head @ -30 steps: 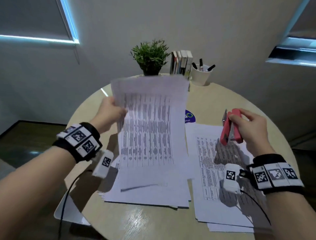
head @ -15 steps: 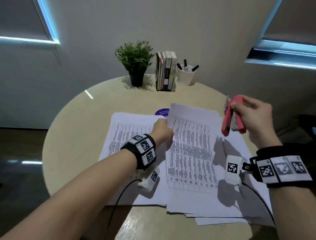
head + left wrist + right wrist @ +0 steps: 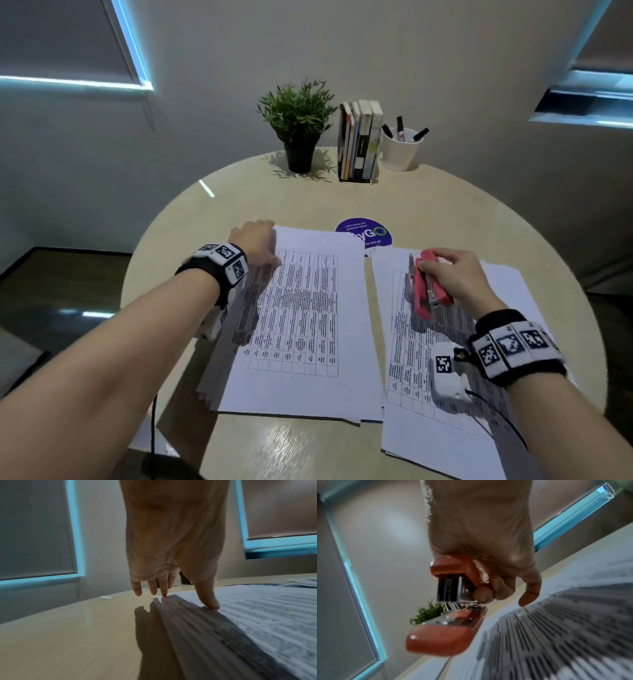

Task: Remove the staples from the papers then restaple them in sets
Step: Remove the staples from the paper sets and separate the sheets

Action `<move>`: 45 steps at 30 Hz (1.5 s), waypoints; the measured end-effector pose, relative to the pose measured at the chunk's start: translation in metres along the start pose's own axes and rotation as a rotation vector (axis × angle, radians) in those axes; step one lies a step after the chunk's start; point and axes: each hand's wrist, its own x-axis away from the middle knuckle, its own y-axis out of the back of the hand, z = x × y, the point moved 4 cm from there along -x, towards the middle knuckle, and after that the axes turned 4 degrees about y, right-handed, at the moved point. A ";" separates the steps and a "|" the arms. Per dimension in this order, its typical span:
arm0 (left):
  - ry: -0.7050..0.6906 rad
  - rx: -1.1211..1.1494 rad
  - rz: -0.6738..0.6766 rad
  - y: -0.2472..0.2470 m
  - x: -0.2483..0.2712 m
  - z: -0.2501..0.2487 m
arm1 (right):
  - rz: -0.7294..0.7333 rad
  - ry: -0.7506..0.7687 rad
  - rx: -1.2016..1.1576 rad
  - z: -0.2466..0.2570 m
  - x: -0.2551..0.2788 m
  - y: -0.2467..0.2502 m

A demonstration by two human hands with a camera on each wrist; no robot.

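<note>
Round purple sticker [image 3: 364, 233] toward far side of tabletop [image 3: 239, 192]: letters "yGO" readable, partly covered by sheet; smaller lines above and below too small to be read. Printed tables on left paper stack [image 3: 301, 308] and right paper stack [image 3: 411, 342]: illegible. Book spines [image 3: 359, 140] near far edge: nothing readable.

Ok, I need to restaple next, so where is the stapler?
In the head view it is on the right, gripped in the right hand: the stapler hangs over the right paper stack.
</note>
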 end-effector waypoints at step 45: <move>-0.019 0.531 0.258 0.000 0.043 0.005 | 0.145 -0.094 0.097 -0.002 0.005 -0.023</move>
